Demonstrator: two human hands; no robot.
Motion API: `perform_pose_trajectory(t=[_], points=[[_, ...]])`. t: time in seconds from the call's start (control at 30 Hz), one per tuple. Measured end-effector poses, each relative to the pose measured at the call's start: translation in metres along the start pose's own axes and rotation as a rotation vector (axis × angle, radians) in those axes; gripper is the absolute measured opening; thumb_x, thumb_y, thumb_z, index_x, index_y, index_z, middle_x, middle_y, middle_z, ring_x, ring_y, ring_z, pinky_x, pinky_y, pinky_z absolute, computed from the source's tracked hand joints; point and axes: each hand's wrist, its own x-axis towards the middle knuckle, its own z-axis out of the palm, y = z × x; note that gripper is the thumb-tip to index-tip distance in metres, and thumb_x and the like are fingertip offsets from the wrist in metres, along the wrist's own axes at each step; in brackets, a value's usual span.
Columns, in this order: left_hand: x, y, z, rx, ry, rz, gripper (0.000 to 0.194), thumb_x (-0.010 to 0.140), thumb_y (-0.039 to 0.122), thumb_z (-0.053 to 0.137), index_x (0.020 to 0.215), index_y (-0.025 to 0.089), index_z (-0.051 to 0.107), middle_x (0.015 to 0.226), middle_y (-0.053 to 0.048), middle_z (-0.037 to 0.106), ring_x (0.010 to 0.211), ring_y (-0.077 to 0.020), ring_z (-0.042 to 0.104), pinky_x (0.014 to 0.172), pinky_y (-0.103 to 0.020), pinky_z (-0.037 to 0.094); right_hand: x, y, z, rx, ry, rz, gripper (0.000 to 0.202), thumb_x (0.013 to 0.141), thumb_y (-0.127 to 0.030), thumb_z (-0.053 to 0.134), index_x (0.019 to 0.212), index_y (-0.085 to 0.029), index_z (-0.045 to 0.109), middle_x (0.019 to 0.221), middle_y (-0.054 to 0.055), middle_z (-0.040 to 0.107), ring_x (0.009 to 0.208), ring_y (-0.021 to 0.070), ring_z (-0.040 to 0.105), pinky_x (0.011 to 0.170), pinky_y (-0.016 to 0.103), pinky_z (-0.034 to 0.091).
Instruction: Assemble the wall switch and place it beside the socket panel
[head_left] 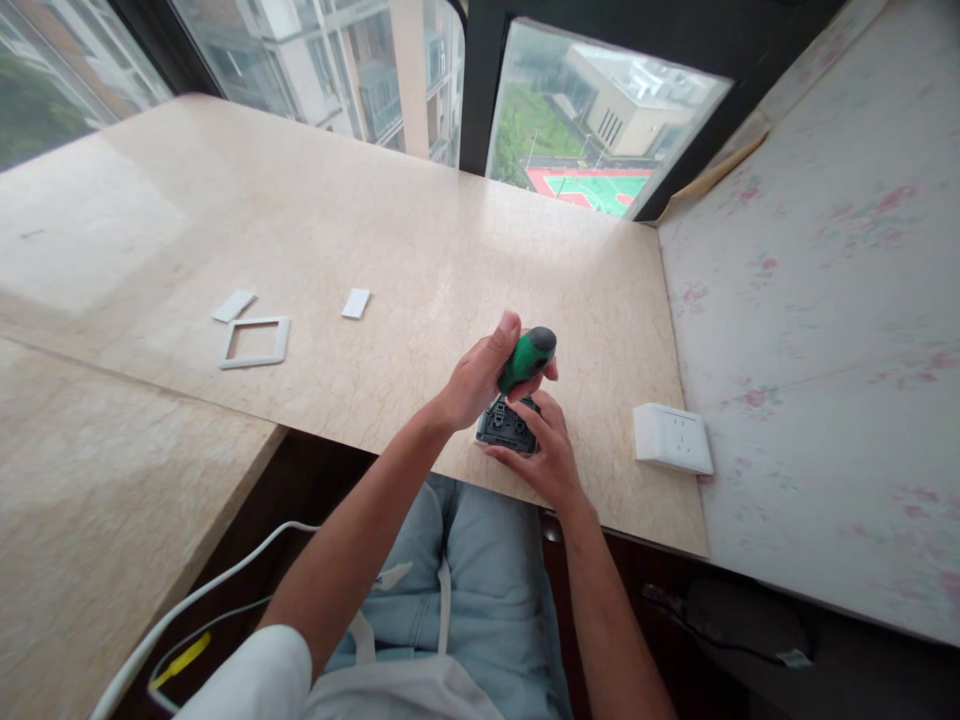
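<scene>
My left hand [484, 372] is wrapped round the green and black handle of a screwdriver [529, 358], which is tilted with its shaft pointing down. Below it, a dark switch module with a white edge [504, 428] lies on the stone counter near the front edge. The screwdriver's shaft meets the module's left part; the exact tip is too small to make out. My right hand [546, 445] grips the module from the right, fingers at its far side and thumb along its near edge.
A white frame [283, 341] and two small white plates [234, 305] [357, 303] lie on the counter [420, 240] to the left. A white socket box [673, 438] stands by the papered wall at right. Windows are behind; a white cable [217, 582] hangs below left.
</scene>
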Motion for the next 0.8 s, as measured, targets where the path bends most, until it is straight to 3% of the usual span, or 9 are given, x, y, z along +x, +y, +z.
perform_pose_trajectory(t=[0.1,0.17,0.27,0.33,0.47,0.67,0.8], points=[[0.002,-0.003,0.001,-0.024,-0.024,0.034,0.08,0.081,0.091,0.028,0.077,0.019,0.061,0.046,0.003,0.042,0.04,-0.0109,0.04,0.045,-0.027,0.035,0.0,0.0,0.0,0.003,0.006,0.0,0.059,0.079,-0.051,0.078,0.131,-0.03,0.06,0.141,0.012,0.053,0.135,0.0332,0.049,0.112,0.056,0.044],[0.002,-0.005,0.001,-0.074,-0.021,0.1,0.077,0.075,0.094,0.036,0.084,0.02,0.057,0.05,0.005,0.044,0.041,-0.0102,0.04,0.044,-0.025,0.033,0.0,0.0,0.0,0.006,0.003,-0.005,0.059,0.079,-0.051,0.078,0.131,-0.029,0.06,0.142,0.012,0.053,0.135,0.0327,0.049,0.113,0.055,0.044],[-0.001,-0.007,-0.002,-0.102,0.028,0.165,0.063,0.074,0.081,0.062,0.087,0.021,0.05,0.06,0.004,0.054,0.048,-0.009,0.045,0.047,-0.023,0.034,0.001,-0.001,-0.001,0.008,-0.002,-0.016,0.059,0.08,-0.05,0.077,0.132,-0.029,0.059,0.143,0.013,0.052,0.136,0.0323,0.048,0.114,0.055,0.043],[-0.004,-0.006,-0.004,-0.089,0.064,0.175,0.054,0.079,0.07,0.068,0.086,0.021,0.048,0.068,0.002,0.059,0.056,-0.0099,0.052,0.054,-0.023,0.041,0.002,-0.002,-0.002,0.009,-0.004,-0.018,0.059,0.081,-0.049,0.077,0.133,-0.029,0.059,0.144,0.013,0.051,0.137,0.0321,0.047,0.114,0.056,0.042],[-0.006,-0.002,-0.006,-0.067,0.07,0.149,0.051,0.084,0.069,0.064,0.086,0.018,0.056,0.074,-0.001,0.061,0.066,-0.0134,0.06,0.064,-0.027,0.049,0.002,-0.003,-0.003,0.013,-0.009,-0.013,0.058,0.081,-0.049,0.077,0.133,-0.029,0.059,0.144,0.012,0.051,0.138,0.0321,0.046,0.115,0.056,0.042],[-0.001,0.006,-0.001,-0.137,0.102,-0.007,0.067,0.09,0.076,0.044,0.066,0.015,0.059,0.06,-0.003,0.053,0.052,-0.0123,0.051,0.052,-0.027,0.044,0.001,-0.002,-0.002,0.007,-0.009,-0.008,0.058,0.082,-0.05,0.076,0.132,-0.028,0.06,0.143,0.014,0.052,0.136,0.0323,0.047,0.114,0.055,0.042],[0.004,0.008,-0.001,-0.245,0.098,-0.019,0.074,0.094,0.076,0.032,0.063,0.015,0.059,0.049,0.001,0.042,0.044,-0.01,0.043,0.046,-0.025,0.038,0.002,-0.002,-0.002,0.016,-0.012,-0.017,0.058,0.082,-0.05,0.076,0.133,-0.027,0.059,0.143,0.014,0.052,0.136,0.0318,0.048,0.114,0.056,0.042]])
